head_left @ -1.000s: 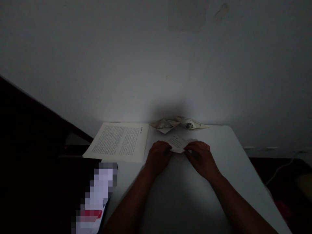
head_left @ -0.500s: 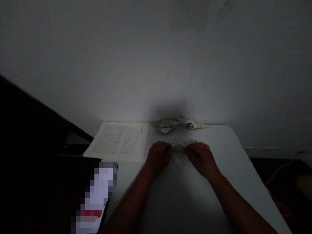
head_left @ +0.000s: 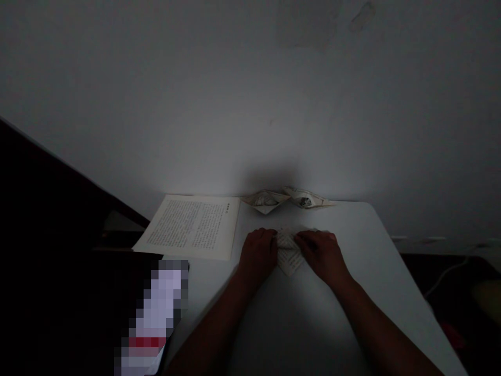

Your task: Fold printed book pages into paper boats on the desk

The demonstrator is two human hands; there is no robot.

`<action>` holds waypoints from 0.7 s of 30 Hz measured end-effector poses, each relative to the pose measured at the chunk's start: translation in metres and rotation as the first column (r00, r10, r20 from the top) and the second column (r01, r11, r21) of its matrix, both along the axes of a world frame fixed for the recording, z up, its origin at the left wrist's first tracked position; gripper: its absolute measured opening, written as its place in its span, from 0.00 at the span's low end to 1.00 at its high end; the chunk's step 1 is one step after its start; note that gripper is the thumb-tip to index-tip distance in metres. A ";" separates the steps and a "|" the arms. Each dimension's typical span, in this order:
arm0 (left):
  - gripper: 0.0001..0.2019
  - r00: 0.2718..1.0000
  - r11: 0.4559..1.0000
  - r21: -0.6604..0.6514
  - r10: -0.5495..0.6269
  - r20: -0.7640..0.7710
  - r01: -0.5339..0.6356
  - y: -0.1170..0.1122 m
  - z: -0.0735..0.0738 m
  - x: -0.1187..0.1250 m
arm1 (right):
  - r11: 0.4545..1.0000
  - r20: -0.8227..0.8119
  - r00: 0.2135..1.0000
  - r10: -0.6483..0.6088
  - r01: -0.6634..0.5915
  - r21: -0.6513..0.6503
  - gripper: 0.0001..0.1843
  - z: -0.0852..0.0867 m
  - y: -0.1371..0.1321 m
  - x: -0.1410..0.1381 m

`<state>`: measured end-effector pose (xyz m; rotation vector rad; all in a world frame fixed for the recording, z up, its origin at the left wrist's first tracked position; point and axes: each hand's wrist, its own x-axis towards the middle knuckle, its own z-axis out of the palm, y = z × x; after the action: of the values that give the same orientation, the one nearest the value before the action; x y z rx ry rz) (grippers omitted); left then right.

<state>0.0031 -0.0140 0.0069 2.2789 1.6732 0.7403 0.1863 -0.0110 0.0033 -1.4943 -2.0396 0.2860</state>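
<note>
Between my hands, over the middle of the table, is a small folded piece of printed paper (head_left: 290, 259), diamond-like with one corner pointing toward me. My left hand (head_left: 259, 254) is closed on its left edge, the fingertips partly hidden. At the right edge, my right hand (head_left: 321, 254) pinches the paper between thumb and fingers. Just beyond stand two folded paper boats with print on them: one on the left (head_left: 265, 202) and one on the right (head_left: 307, 199), their tips touching or overlapping.
Printed sheets (head_left: 188, 224) lie in a stack at the table's back left corner. A phone-like device with a blurred screen (head_left: 156, 313) is at the left edge. The white table (head_left: 376, 271) meets a grey wall (head_left: 195, 104). A cable (head_left: 446, 272) shows at the right.
The folded paper has shifted slightly toward me, and its folds lie differently between the fingers. Both hands keep hold at its sides. The boats and sheets have not moved.
</note>
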 end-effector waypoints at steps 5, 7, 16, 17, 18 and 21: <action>0.10 0.996 0.997 0.017 0.075 -0.040 -0.075 -0.003 -0.003 0.005 | 1.000 0.082 0.996 -0.019 0.020 -0.015 0.12 0.001 0.001 -0.003; 0.09 0.995 0.996 0.020 0.091 -0.052 -0.090 -0.004 -0.002 0.006 | 0.999 0.095 0.995 -0.029 0.031 -0.017 0.12 0.001 0.001 -0.004; 0.09 0.964 0.973 0.020 0.229 -0.132 -0.229 -0.007 0.002 0.006 | 0.997 0.151 0.986 -0.066 0.072 -0.035 0.12 -0.002 0.002 -0.006; 0.09 0.962 0.972 0.021 0.233 -0.140 -0.233 -0.007 0.003 0.006 | 0.997 0.158 0.985 -0.066 0.073 -0.041 0.12 -0.002 0.002 -0.006; 0.09 0.960 0.972 0.024 0.236 -0.150 -0.235 -0.007 0.003 0.006 | 0.996 0.164 0.984 -0.066 0.075 -0.045 0.12 -0.001 0.002 -0.007; 0.09 0.952 0.970 0.029 0.241 -0.187 -0.240 -0.007 0.005 0.007 | 0.995 0.178 0.981 -0.083 0.091 -0.038 0.12 -0.001 0.002 -0.008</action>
<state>0.0102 -0.0215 0.0119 2.2341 2.0661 0.5891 0.1785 -0.0093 0.0022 -1.6851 -2.1088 0.1717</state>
